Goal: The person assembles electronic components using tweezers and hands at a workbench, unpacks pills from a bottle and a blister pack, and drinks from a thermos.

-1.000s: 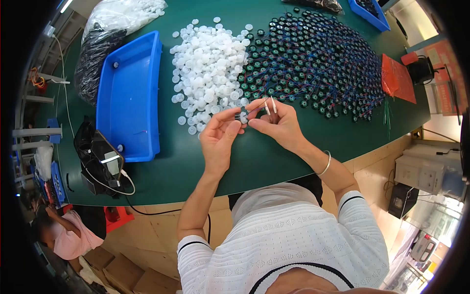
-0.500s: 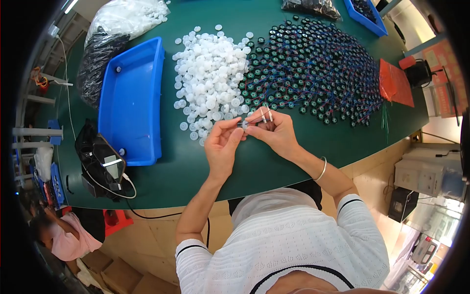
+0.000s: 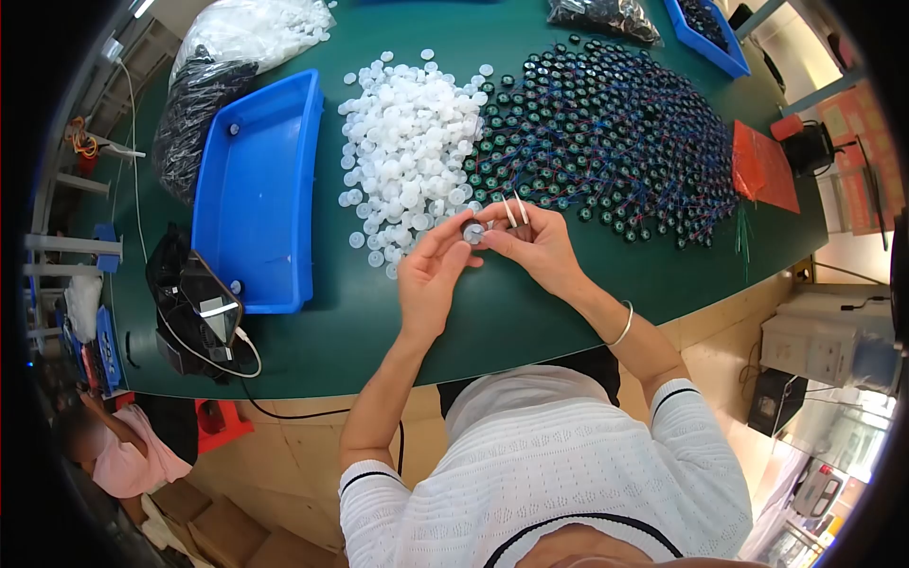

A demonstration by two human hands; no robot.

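Note:
Between the fingertips of both hands is a small round black part with a translucent white cap (image 3: pixel 475 233), its capped face turned up toward me. My left hand (image 3: pixel 431 279) pinches it from the left, fingers closed. My right hand (image 3: pixel 542 254) presses on its right side with thumb and fingertips. A pair of tweezers (image 3: pixel 511 212) is tucked in the right hand's fingers, pale tips pointing away from me. Just beyond the hands lie a heap of translucent white caps (image 3: pixel 402 142) and a spread of round black parts with red and blue wires (image 3: pixel 587 123).
A blue tray (image 3: pixel 308 199) with a few small parts stands left on the green table (image 3: pixel 350 350). Beside it sit a phone (image 3: pixel 210 301) with a cable and plastic bags (image 3: pixel 204 104). Another blue tray (image 3: pixel 677 24) and a red sheet (image 3: pixel 765 166) lie right. A person (image 3: pixel 137 445) sits lower left.
The small part has turned between my fingertips, from edge-on to showing its capped face. Both hands stay in nearly the same place, and the tweezers have tilted slightly.

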